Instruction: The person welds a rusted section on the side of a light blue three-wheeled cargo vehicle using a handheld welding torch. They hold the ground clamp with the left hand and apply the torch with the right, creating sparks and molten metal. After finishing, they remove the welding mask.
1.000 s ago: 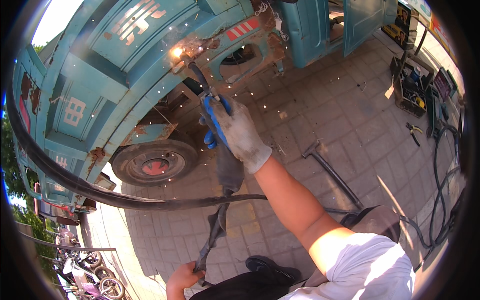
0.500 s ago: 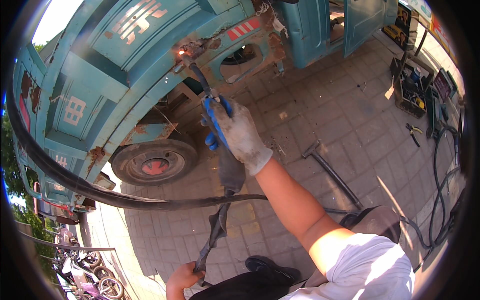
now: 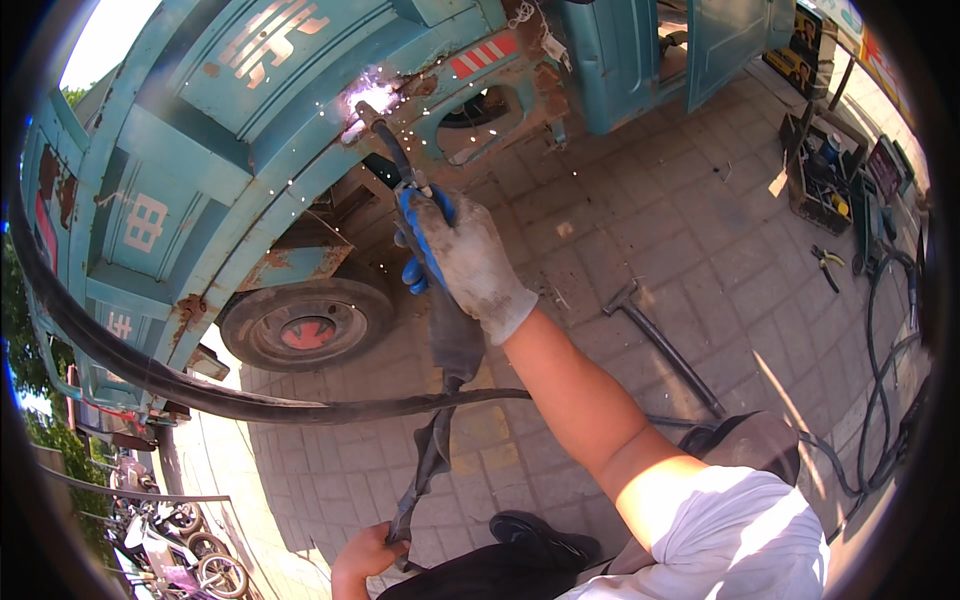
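Observation:
My right hand (image 3: 465,255), in a grey-white glove with blue palm and fingers, is closed round the handle of a welding torch (image 3: 393,150). The torch's tip points up and left at the rusty lower edge of a teal truck body (image 3: 265,160). A bright arc (image 3: 372,95) burns there, and sparks scatter around it. Below the glove hangs the torch's dark wrapped cable (image 3: 428,460). Near the bottom edge my bare left hand (image 3: 365,553) is closed on that cable's lower part; some of its fingers are hidden.
A thick black curved band (image 3: 250,403) sweeps across the left. Beneath the truck body stands a wheel (image 3: 305,325). On the paving lie a hammer (image 3: 665,345), pliers (image 3: 827,268) and cables (image 3: 875,370). A toolbox (image 3: 822,175) stands at the far right. Motorbikes (image 3: 180,550) are parked lower left.
The small orange glow at the torch tip has become a bright white-violet arc with flying sparks. My right hand and the torch have shifted slightly left. My left hand stays in place.

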`<state>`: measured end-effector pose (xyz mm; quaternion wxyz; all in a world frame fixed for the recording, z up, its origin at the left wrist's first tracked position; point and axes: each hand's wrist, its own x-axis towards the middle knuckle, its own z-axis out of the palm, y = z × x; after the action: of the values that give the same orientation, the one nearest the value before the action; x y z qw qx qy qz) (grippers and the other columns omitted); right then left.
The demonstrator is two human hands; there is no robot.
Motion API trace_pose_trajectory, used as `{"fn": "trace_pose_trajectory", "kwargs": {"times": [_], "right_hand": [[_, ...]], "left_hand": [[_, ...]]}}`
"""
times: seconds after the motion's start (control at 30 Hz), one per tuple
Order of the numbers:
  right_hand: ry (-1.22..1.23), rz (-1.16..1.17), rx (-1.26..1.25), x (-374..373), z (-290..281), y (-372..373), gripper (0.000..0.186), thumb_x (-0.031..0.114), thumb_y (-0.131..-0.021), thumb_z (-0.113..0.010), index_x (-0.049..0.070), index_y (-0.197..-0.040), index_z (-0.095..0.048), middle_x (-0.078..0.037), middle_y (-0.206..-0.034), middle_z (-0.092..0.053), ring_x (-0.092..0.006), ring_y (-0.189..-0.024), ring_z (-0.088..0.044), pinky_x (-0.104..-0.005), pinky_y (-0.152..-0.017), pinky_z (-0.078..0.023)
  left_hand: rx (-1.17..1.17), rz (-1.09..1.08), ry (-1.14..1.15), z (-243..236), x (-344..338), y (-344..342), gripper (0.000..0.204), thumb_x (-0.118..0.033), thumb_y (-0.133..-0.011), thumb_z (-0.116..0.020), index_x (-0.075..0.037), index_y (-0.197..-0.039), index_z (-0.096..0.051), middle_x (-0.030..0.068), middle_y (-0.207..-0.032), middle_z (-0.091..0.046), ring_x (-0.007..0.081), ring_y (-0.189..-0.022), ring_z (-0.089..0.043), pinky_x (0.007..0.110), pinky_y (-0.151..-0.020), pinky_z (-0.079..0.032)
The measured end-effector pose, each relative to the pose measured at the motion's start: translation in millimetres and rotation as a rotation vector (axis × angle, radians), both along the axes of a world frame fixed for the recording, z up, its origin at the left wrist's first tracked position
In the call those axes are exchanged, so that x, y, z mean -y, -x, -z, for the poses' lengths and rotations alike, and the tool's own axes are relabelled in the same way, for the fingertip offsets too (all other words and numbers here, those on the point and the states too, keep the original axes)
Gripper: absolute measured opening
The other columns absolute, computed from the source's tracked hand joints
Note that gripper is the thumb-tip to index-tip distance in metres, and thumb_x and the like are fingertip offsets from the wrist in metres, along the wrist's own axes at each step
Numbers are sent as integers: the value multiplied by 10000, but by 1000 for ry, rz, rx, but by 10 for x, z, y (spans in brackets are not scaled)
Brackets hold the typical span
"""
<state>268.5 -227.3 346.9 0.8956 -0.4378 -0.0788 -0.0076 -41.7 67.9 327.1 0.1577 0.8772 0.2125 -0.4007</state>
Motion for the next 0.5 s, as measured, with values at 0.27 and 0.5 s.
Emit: {"fn": "trace_pose_trajectory", "kwargs": {"times": [0.27,0.5], "right_hand": [[3,3,-79,84,23,156,408,361,-1033,-600,16,-1250,-601,-97,-889,-658,-131,-556,-621,-265,-476,-525],[-14,-4,-37,16,42,99,405,370,-1031,-607,22,-1237,-611,-91,-875,-648,-133,-559,-625,-262,-471,-525]], "left_hand": [[-49,5,-9,23,-64,0,328,-337,-872,-719,-39,-1008,-700,188,-872,-706,374,-891,-676,434,-779,-502],[-27,18,-10,2,-37,2,332,-341,-870,-720,-37,-1001,-698,191,-868,-703,374,-885,-675,434,-780,-501]]}}
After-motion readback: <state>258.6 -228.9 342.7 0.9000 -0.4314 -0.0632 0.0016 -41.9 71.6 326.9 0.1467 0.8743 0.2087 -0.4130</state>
